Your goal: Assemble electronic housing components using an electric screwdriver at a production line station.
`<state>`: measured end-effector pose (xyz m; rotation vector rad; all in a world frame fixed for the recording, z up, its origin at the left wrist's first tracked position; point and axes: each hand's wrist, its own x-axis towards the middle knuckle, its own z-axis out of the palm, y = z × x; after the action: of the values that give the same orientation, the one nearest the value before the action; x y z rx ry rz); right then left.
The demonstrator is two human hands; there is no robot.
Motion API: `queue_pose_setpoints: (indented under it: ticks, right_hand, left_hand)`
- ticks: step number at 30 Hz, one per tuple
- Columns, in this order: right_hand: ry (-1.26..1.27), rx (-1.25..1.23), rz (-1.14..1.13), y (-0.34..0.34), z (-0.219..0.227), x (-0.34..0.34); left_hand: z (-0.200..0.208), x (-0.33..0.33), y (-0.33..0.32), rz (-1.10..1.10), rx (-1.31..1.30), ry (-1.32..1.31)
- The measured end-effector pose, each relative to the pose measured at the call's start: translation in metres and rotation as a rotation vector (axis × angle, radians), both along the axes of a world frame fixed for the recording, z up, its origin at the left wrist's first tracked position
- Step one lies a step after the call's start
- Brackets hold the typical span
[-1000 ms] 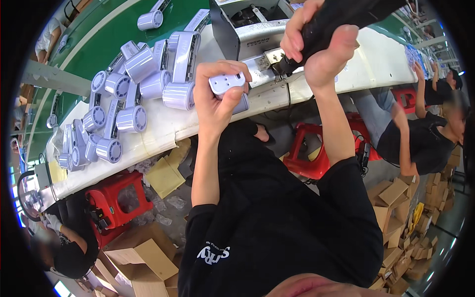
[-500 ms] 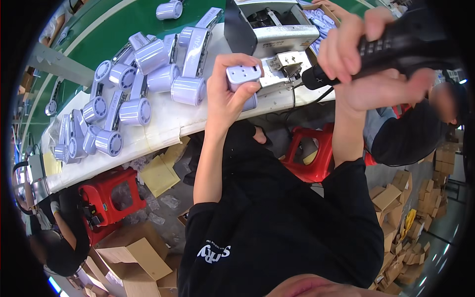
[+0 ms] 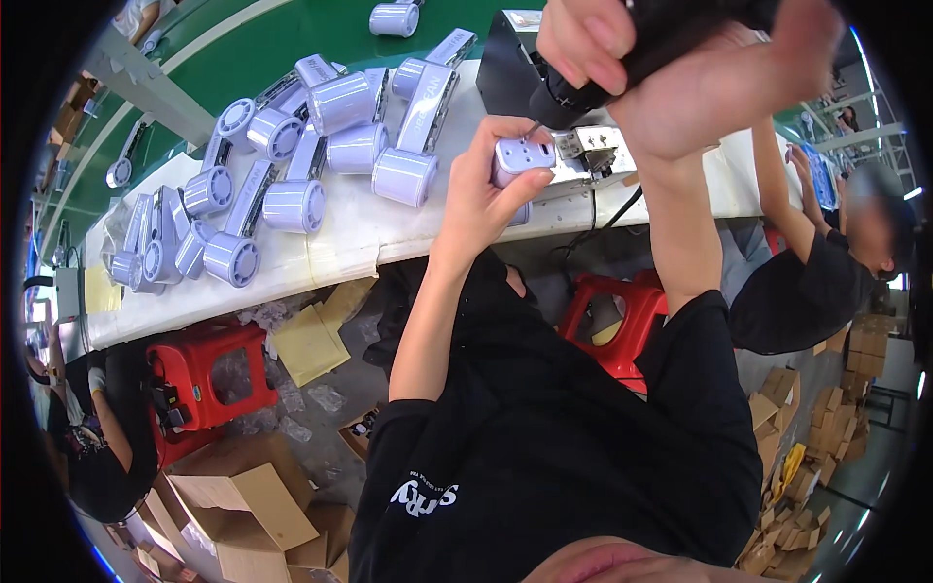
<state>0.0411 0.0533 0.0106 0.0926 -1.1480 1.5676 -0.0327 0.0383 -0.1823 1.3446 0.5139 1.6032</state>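
Observation:
My left hand (image 3: pixel 473 199) is wrapped round a lavender handheld fan (image 3: pixel 521 155), its flat end with small holes and a slot turned up. Closed around a black electric screwdriver (image 3: pixel 661 44) is my right hand (image 3: pixel 695 102), with the thumb stretched outward. The screwdriver slants down to the left, and its bit points at the fan's flat end; whether it touches a hole I cannot tell. Behind the fan stands a dark-sided machine (image 3: pixel 507 70) with a silver bracket (image 3: pixel 595 146) in front, partly hidden by my right hand and the screwdriver.
Several wrapped lavender fans (image 3: pixel 403 175) lie on the white table (image 3: pixel 335 257) to the left. Beyond runs a green surface (image 3: pixel 262 49). Red stools (image 3: pixel 622 321) and open cardboard boxes (image 3: pixel 253 500) stand below. A co-worker (image 3: pixel 807 282) sits at the right.
My right hand has swung the screwdriver left, from beside the silver bracket to above the fan's flat end. The view has shifted slightly; my left hand keeps its grip on the fan.

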Motion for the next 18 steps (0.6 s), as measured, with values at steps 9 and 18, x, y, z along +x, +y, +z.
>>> queue_pose_setpoints:
  ticks: [9,18]
  right_hand:
    - [0.097,-0.153,0.054,0.001,-0.001,-0.002]
    - [0.192,-0.129,0.095,0.009,-0.016,0.003]
  left_hand:
    - [0.004,0.003,0.002,-0.002,0.022,0.015]
    - [0.004,0.004,0.002,0.01,0.035,0.023]
